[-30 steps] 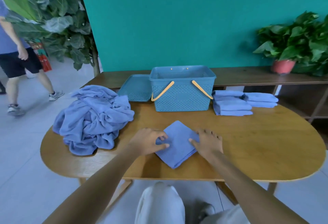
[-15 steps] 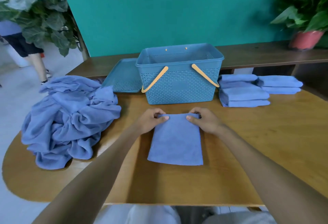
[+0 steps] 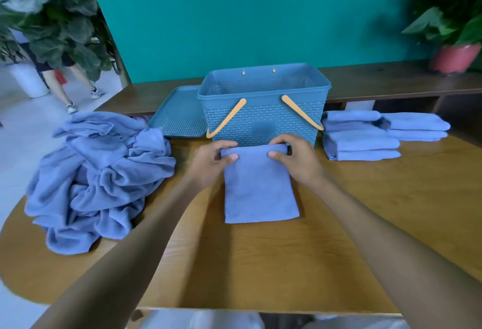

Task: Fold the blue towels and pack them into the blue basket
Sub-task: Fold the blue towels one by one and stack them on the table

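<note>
A rounded wooden bench [image 3: 339, 224] takes up most of the view, and pretty much everything is laid out on it. On its left side a big crumpled heap of blue towels [image 3: 96, 177] is piled up, unfolded. At the back centre the blue basket [image 3: 263, 109] is stood upright with its tan handles dropped down the front wall, and a flat blue lid [image 3: 180, 117] is parked just beside it on the left. To the basket's right, two stacks of folded towels [image 3: 362, 137] are lined up side by side.

Right in front of the basket, a folded towel [image 3: 258, 188] is spread flat on the bench, its far edge nearly up against the basket's front wall. That far edge is grasped at both corners: the far left corner is pinched by the left hand [image 3: 211, 161], thumb on top, and the far right corner is pinched the same way by the right hand [image 3: 297, 161]. The rest of the towel is stretched back toward the person between the two forearms.
</note>
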